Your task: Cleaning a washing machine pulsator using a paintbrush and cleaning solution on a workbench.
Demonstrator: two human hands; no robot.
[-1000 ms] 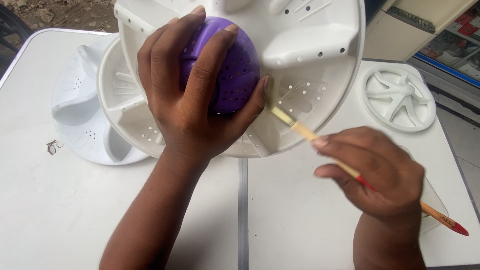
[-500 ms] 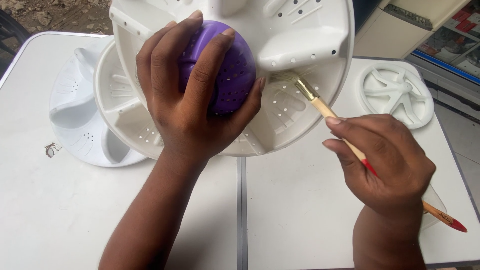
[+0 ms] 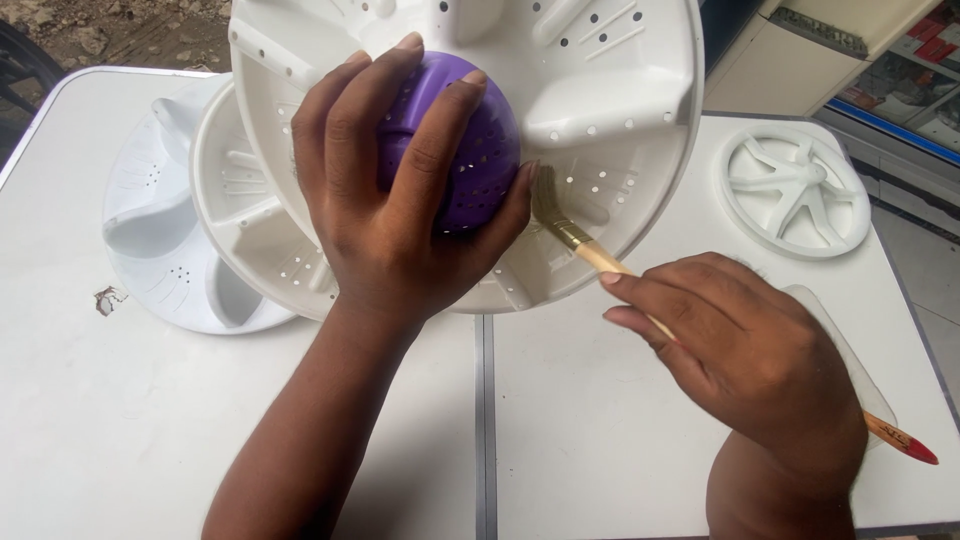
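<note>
A large white perforated plastic disc with raised fins [image 3: 610, 110] is tilted up over the white table. My left hand [image 3: 400, 210] grips the purple perforated dome [image 3: 480, 150] at the disc's centre. In my right hand [image 3: 745, 350] is a thin paintbrush [image 3: 590, 250] with a pale wooden handle and red end. Its bristles press against the disc just right of the purple dome, beside my left thumb.
Two more white finned discs [image 3: 170, 240] lie stacked behind the tilted one at the left. A smaller white spoked wheel [image 3: 795, 190] rests at the table's right. The white table [image 3: 600, 420] has a seam down its middle. Shelving stands past the right edge.
The brush tip has moved left and down along the disc toward the purple dome. My right hand has shifted with it. My left hand has kept its grip.
</note>
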